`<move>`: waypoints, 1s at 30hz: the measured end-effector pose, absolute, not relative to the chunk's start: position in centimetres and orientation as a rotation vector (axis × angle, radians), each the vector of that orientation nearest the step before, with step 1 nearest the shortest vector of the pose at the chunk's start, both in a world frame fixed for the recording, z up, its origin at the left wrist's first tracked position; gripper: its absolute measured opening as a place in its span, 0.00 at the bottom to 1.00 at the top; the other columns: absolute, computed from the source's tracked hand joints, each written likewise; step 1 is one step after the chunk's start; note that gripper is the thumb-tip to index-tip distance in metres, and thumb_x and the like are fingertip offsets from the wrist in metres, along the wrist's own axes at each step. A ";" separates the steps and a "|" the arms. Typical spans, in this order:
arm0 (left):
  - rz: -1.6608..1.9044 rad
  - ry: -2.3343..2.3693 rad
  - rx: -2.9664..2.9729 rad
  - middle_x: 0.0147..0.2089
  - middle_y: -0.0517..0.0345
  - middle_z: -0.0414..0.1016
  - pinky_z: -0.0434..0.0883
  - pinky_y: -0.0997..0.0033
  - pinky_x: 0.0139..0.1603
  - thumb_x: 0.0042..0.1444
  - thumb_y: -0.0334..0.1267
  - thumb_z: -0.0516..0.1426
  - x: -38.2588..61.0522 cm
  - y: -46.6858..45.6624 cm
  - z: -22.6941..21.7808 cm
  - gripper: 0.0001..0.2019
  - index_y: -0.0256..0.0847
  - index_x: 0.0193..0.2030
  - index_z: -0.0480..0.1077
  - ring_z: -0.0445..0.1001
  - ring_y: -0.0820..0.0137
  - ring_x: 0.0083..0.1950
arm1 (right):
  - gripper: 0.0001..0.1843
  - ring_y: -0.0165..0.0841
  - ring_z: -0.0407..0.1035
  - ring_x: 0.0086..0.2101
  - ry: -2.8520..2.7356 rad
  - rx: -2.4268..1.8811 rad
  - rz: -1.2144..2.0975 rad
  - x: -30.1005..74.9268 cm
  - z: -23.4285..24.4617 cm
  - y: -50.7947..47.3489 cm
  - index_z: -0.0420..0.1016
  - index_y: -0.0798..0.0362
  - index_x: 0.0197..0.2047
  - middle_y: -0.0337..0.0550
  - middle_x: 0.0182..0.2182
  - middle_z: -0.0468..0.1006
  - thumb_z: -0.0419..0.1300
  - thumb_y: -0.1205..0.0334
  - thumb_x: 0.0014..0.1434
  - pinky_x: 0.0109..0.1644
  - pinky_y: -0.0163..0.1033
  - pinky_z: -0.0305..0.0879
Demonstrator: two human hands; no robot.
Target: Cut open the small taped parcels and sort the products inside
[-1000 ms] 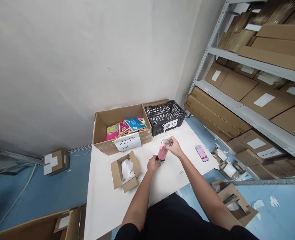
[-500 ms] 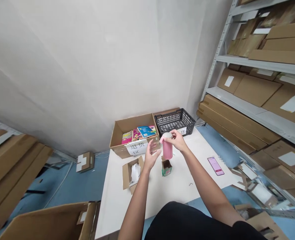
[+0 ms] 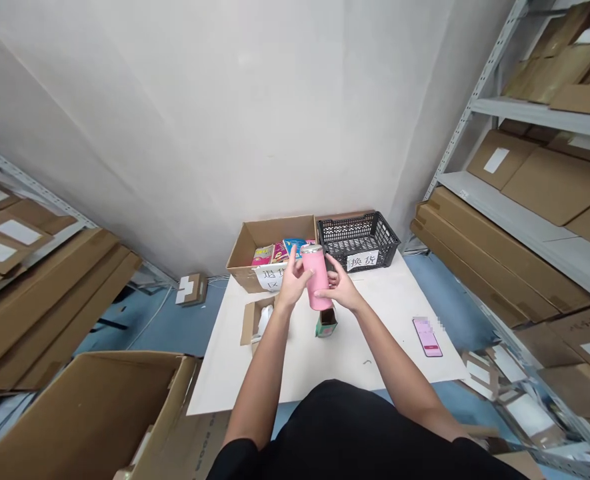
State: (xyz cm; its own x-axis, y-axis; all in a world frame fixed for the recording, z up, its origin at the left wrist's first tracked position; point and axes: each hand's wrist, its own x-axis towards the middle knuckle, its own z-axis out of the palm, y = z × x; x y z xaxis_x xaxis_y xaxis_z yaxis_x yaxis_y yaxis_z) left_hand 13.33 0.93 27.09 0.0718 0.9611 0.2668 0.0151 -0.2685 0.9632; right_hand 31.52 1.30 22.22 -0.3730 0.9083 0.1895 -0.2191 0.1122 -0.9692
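pink bottle (image 3: 317,281), slightly tilted, clasped from 2 sides between curled left hand (image 3: 291,285) and curled right hand (image 3: 343,291), presumably for steadiness; held above the white table (image 3: 395,300), near the open green box (image 3: 327,328), set upright probably for easy reach.

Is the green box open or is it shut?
Open: the green box shows its dark inside at the top.

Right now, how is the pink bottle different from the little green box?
The pink bottle is rounded; the green box has corners. The left hand and right hand hold the pink bottle up; the green box stands on the white table. Both are smaller than the black crate.
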 end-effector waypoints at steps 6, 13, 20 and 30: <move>1.279 1.115 1.448 0.63 0.41 0.76 0.76 0.51 0.62 0.50 0.54 0.74 15.7 1.9 27.8 0.65 0.45 0.83 0.37 0.79 0.56 0.59 | 0.72 0.44 0.77 0.51 -1.439 -0.781 1.279 33.1 22.2 0.5 0.35 0.39 0.82 0.47 0.54 0.79 0.79 0.50 0.49 0.60 0.56 0.74; 1.188 0.953 1.443 0.69 0.41 0.71 0.76 0.53 0.63 0.51 0.53 0.74 18.1 1.9 28.3 0.67 0.50 0.83 0.31 0.77 0.56 0.63 | 0.78 0.44 0.78 0.47 -1.370 -0.876 1.299 35.6 22.8 -0.7 0.31 0.39 0.82 0.50 0.55 0.79 0.81 0.53 0.45 0.56 0.56 0.76; 1.198 0.951 1.358 0.72 0.41 0.68 0.74 0.50 0.66 0.51 0.54 0.74 20.1 1.9 28.7 0.66 0.52 0.83 0.32 0.75 0.53 0.65 | 0.75 0.43 0.76 0.51 -1.400 -0.794 1.397 37.5 23.3 -1.2 0.27 0.38 0.82 0.48 0.57 0.77 0.78 0.52 0.50 0.58 0.53 0.75; 1.211 0.959 1.374 0.74 0.42 0.66 0.73 0.48 0.67 0.49 0.52 0.75 22.2 1.8 28.2 0.66 0.53 0.83 0.34 0.73 0.52 0.67 | 0.74 0.45 0.77 0.52 -1.349 -0.754 1.467 39.4 23.2 -2.0 0.27 0.38 0.82 0.50 0.60 0.77 0.77 0.54 0.52 0.56 0.53 0.76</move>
